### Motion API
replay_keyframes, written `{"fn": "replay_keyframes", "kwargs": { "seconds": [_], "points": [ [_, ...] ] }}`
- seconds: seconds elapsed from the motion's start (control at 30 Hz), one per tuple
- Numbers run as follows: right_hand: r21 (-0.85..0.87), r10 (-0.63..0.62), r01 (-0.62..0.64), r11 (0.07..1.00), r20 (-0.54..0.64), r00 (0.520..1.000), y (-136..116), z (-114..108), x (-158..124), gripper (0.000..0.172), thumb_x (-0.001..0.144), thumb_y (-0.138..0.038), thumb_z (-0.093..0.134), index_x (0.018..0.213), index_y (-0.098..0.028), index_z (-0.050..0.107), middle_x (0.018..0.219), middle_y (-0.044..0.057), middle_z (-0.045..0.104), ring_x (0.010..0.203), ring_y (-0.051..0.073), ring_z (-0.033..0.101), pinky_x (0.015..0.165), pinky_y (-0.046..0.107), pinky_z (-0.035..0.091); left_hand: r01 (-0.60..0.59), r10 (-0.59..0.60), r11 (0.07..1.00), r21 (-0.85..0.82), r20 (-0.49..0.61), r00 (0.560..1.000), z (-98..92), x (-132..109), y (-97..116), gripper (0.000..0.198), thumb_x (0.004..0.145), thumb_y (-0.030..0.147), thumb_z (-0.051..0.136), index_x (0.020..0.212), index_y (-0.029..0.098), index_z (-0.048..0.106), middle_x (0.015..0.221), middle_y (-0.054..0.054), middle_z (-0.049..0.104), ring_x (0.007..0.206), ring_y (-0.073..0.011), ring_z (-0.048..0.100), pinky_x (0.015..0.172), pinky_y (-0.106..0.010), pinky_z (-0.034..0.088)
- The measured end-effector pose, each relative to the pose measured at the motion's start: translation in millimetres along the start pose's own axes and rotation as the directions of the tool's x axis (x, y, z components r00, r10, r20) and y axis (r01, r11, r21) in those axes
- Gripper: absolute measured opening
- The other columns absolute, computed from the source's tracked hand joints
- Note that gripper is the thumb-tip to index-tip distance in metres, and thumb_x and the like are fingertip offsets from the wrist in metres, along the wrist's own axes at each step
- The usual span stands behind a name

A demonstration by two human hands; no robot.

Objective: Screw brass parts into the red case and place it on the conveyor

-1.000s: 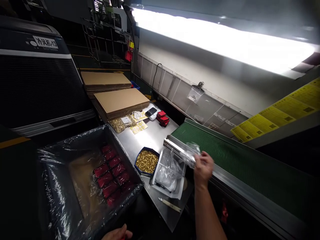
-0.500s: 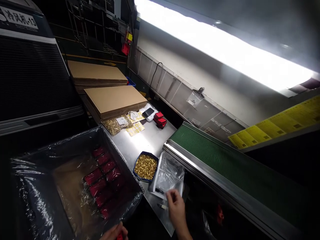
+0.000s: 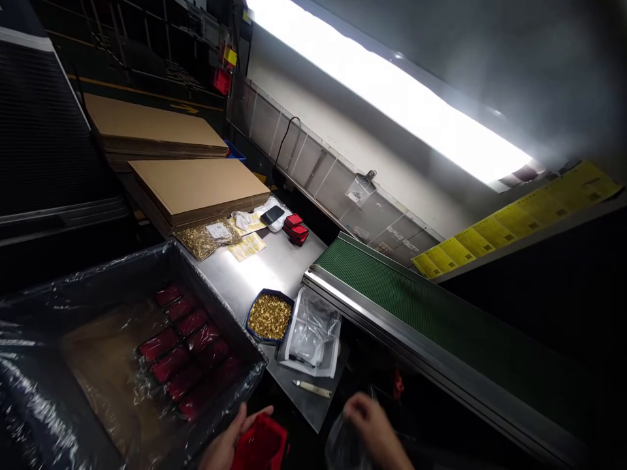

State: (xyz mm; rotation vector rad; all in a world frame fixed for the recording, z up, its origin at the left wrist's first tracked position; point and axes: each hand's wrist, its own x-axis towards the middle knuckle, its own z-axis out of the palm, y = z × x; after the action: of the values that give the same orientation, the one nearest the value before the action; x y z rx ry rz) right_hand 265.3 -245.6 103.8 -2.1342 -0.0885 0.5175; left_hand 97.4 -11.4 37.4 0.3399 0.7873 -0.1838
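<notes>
Low in the view, my left hand (image 3: 226,442) is closed around a red plastic part (image 3: 262,444), whose lower end is cut off by the picture edge. To the right, my right hand (image 3: 371,424) pinches a clear plastic bag (image 3: 343,444) that hangs below the fingers. Just above the hands, a white tray (image 3: 334,365) holds more clear bags. Beside it stands a dark blue dish of small brass-coloured pieces (image 3: 269,317). A utility knife (image 3: 312,389) lies in front of the tray. Bagged red parts (image 3: 169,362) lie in rows inside a lined box (image 3: 220,297).
A green conveyor belt (image 3: 386,287) runs along the right. Cardboard stacks (image 3: 196,186) stand at the back left, near a bag of brass pieces (image 3: 203,241), a phone (image 3: 272,215) and red parts (image 3: 296,230) on the metal table (image 3: 245,271).
My right hand has moved from the white tray down and right, now with a clear bag. My left hand has risen into view with the red part. The camera view has shifted.
</notes>
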Motion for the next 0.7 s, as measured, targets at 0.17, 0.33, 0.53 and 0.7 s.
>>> {"fn": "replay_keyframes", "kwargs": {
  "seconds": [0.17,0.33,0.53,0.7],
  "points": [
    [-0.006,-0.04,0.04,0.999,-0.138,0.99,4,10,13,0.039,0.069,-0.057,0.07,0.075,-0.019,0.065,0.067,0.002,0.059,0.062,0.016,0.05,0.056,0.026,0.039,-0.014,0.013,0.999,0.048,0.02,1.0,48.6,-7,-1,0.044,0.081,0.055,0.07,0.079,0.011,0.067,0.067,-0.006,0.068,0.06,-0.0187,0.064,0.059,-0.026,0.051],
    [0.104,0.066,-0.081,0.991,0.14,0.988,6,36,-45,0.056,0.082,-0.069,0.051,0.098,-0.017,0.062,0.053,-0.007,0.035,0.042,0.009,0.031,0.038,0.023,0.031,-0.061,0.061,0.993,0.106,0.004,0.998,73.8,-18,-12,0.047,0.091,0.055,0.057,0.084,0.009,0.066,0.072,-0.008,0.07,0.063,-0.0187,0.065,0.061,-0.026,0.052],
    [0.239,0.02,-0.133,0.962,0.422,0.906,-4,29,-101,0.049,0.078,-0.057,0.068,0.102,-0.014,0.063,0.065,-0.001,0.056,0.042,0.004,0.033,0.035,0.016,0.027,-0.191,0.193,0.976,0.104,-0.01,0.981,91.9,-41,-40,0.046,0.092,0.054,0.055,0.091,0.01,0.065,0.086,-0.011,0.072,0.078,-0.0228,0.068,0.073,-0.032,0.056],
    [0.547,0.186,-0.425,0.721,0.439,0.879,16,16,-122,0.062,0.071,-0.077,0.056,0.088,-0.019,0.07,0.05,-0.002,0.051,0.037,0.01,0.036,0.033,0.022,0.03,-0.534,0.375,0.724,0.438,0.4,0.836,95.5,-87,-69,0.09,0.07,0.05,0.083,0.143,0.019,0.041,0.143,-0.014,0.049,0.133,-0.0337,0.044,0.114,-0.044,0.036]
  ]
}}
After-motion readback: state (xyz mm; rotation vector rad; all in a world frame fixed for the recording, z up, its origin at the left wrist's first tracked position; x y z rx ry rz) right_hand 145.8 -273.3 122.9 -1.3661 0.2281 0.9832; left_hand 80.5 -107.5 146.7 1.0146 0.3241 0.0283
